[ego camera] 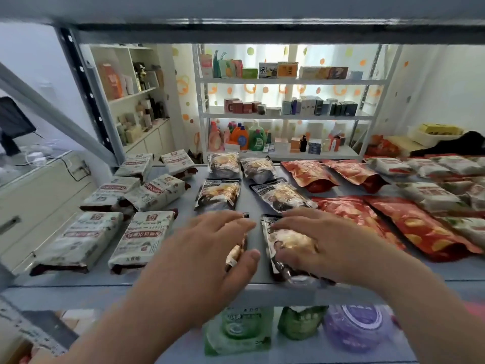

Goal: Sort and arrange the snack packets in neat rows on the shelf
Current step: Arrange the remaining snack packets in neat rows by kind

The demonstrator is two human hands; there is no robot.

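Judging from the shelf (168,281), sorting seems largely done, with white packets (143,237) loosely rowed at left and red packets (420,227) at right, while the front pair of dark packets (288,240) is pressed mid-shelf under the flat, nearly straight-fingered left hand (207,250) and right hand (328,240), nothing gripped.
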